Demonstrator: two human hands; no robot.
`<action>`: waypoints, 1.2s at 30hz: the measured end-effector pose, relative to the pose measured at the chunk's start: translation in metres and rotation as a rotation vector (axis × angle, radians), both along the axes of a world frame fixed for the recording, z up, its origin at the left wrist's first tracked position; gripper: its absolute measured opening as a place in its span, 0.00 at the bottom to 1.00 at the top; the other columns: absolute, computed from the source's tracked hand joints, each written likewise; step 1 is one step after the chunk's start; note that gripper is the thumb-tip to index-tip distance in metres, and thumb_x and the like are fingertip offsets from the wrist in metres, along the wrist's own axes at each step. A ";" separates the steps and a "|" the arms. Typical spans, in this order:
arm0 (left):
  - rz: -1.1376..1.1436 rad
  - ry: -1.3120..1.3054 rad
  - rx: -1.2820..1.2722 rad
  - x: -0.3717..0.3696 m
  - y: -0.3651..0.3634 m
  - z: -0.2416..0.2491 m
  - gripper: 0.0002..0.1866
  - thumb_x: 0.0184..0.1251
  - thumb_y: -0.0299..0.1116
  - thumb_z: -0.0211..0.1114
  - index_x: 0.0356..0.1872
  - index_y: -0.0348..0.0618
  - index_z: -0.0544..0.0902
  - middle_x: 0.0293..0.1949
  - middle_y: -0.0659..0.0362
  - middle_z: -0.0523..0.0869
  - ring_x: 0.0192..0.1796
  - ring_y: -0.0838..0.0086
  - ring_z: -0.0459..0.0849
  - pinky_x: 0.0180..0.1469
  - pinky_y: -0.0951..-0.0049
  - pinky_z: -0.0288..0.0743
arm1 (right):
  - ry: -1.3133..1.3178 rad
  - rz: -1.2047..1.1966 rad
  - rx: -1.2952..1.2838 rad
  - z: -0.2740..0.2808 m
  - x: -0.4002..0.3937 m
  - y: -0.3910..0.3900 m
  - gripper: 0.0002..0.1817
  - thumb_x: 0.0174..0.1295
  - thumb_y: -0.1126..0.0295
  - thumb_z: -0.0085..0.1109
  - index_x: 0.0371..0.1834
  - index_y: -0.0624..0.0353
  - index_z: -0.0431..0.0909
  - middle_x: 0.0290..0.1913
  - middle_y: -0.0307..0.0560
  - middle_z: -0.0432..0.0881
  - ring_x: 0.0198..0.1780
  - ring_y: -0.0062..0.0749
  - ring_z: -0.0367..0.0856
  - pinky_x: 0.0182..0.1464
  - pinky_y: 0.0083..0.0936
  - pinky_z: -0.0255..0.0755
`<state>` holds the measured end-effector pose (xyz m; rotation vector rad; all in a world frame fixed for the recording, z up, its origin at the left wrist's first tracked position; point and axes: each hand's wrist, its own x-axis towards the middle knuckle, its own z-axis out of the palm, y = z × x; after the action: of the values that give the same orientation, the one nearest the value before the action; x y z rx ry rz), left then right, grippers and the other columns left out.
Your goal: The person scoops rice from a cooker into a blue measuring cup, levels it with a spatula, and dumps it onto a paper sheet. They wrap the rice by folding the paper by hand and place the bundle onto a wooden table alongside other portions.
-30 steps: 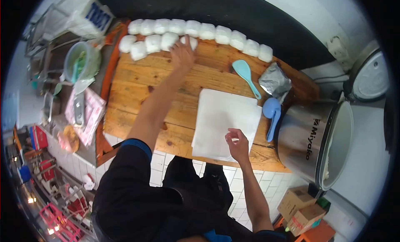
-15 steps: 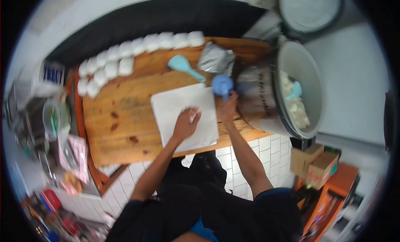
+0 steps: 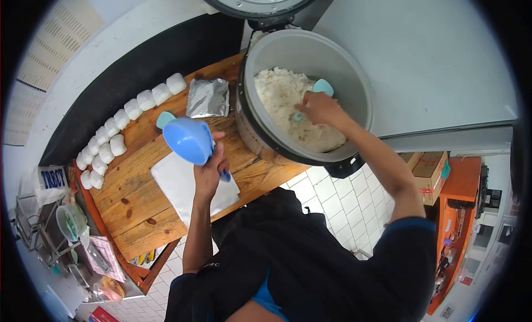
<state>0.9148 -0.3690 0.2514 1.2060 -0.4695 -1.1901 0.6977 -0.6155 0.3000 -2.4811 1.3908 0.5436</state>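
My left hand (image 3: 209,166) is closed round the handle of a blue plastic scoop (image 3: 187,140), raised over the table. Inside the open rice cooker (image 3: 343,67), my right hand (image 3: 320,107) grips a teal rice paddle (image 3: 323,88); its blade shows beyond my fingers and its handle end pokes out below them. White cooked rice (image 3: 280,92) lies under that hand. A stack of white paper sheets (image 3: 177,183) is on the table below the scoop. Behind the scoop is a second teal paddle (image 3: 165,119), partly hidden.
Several white wrapped lumps (image 3: 133,109) line the far left of the wooden table (image 3: 130,200). A foil packet (image 3: 208,98) lies near the cooker. The raised cooker lid (image 3: 260,2) stands behind. Cardboard boxes (image 3: 429,172) are at right, and a rack with containers (image 3: 69,222) at left.
My view has turned toward the cooker. The blue scoop has gone from the table by my right hand into my raised left hand. My right hand has moved into the cooker, onto the paddle.
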 end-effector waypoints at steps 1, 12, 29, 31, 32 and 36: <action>0.039 0.018 -0.092 -0.006 -0.015 0.005 0.14 0.76 0.28 0.57 0.58 0.38 0.75 0.26 0.62 0.75 0.23 0.79 0.70 0.28 0.78 0.67 | 0.003 -0.001 -0.007 -0.016 0.004 -0.010 0.19 0.64 0.63 0.60 0.48 0.69 0.77 0.44 0.58 0.87 0.45 0.48 0.88 0.44 0.42 0.80; 0.143 -0.189 -0.243 -0.019 -0.059 0.020 0.13 0.78 0.32 0.55 0.55 0.34 0.79 0.43 0.57 0.82 0.41 0.75 0.80 0.39 0.73 0.80 | 0.063 -0.426 -0.073 -0.033 0.009 -0.024 0.56 0.58 0.48 0.67 0.71 0.86 0.46 0.49 0.67 0.83 0.51 0.52 0.86 0.52 0.45 0.77; -0.041 -0.364 -0.130 -0.008 -0.072 -0.004 0.13 0.72 0.30 0.60 0.52 0.34 0.81 0.42 0.54 0.86 0.47 0.70 0.81 0.53 0.69 0.73 | 0.426 0.339 -0.175 -0.054 -0.033 -0.149 0.16 0.70 0.60 0.52 0.51 0.57 0.83 0.34 0.59 0.84 0.34 0.54 0.86 0.42 0.47 0.81; -0.101 -0.320 -0.143 -0.010 -0.068 -0.023 0.10 0.75 0.28 0.58 0.52 0.38 0.79 0.42 0.64 0.80 0.46 0.80 0.75 0.52 0.75 0.69 | 0.194 0.391 -0.305 -0.074 -0.017 -0.142 0.15 0.70 0.60 0.53 0.49 0.55 0.84 0.34 0.59 0.84 0.36 0.55 0.86 0.45 0.49 0.80; -0.098 -0.314 -0.127 -0.014 -0.061 -0.020 0.10 0.75 0.28 0.58 0.52 0.38 0.79 0.42 0.64 0.80 0.46 0.80 0.75 0.52 0.75 0.69 | 0.108 0.355 -0.150 -0.068 0.000 -0.131 0.15 0.69 0.61 0.53 0.49 0.56 0.84 0.40 0.59 0.84 0.44 0.54 0.85 0.49 0.49 0.79; -0.052 -0.205 -0.049 -0.006 -0.068 -0.009 0.12 0.74 0.29 0.59 0.52 0.34 0.81 0.44 0.58 0.84 0.47 0.72 0.80 0.54 0.71 0.71 | 0.185 0.476 0.008 -0.001 0.030 -0.090 0.16 0.70 0.56 0.54 0.49 0.52 0.84 0.45 0.58 0.84 0.51 0.55 0.84 0.55 0.49 0.77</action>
<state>0.9090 -0.4367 0.2426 1.2856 -0.6829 -1.0968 0.7277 -0.7052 0.2991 -2.8203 0.8352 0.8873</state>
